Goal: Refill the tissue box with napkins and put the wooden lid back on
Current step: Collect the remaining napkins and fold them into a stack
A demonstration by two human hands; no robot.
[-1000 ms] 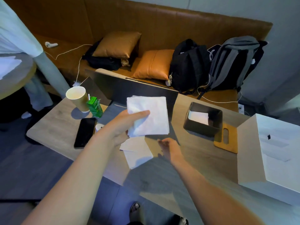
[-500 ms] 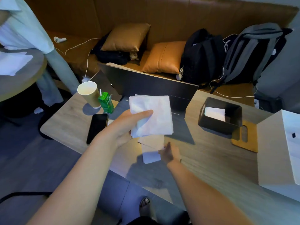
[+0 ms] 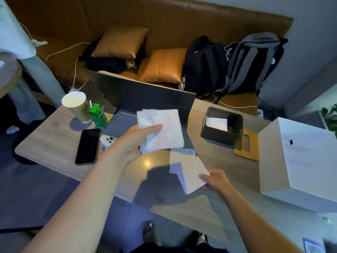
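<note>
The left hand (image 3: pixel 133 141) grip is pinching a napkin stack (image 3: pixel 161 129); the right hand (image 3: pixel 216 180) grip is pinching loose napkins (image 3: pixel 189 170) on the worktop (image 3: pixel 54 139).

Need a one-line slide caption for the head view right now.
Left hand holds a napkin stack; right hand picks loose napkins near the open tissue box.

Dim, bluish interior light. Small glare spot on the table (image 3: pixel 147 163) at centre. Broad soft shadow on the tabletop toward 6 o'clock. Wide-angle bowing at the edges, strongest at 3 and 9 o'clock. Focus fair at centre; corners soft and noisy.
</note>
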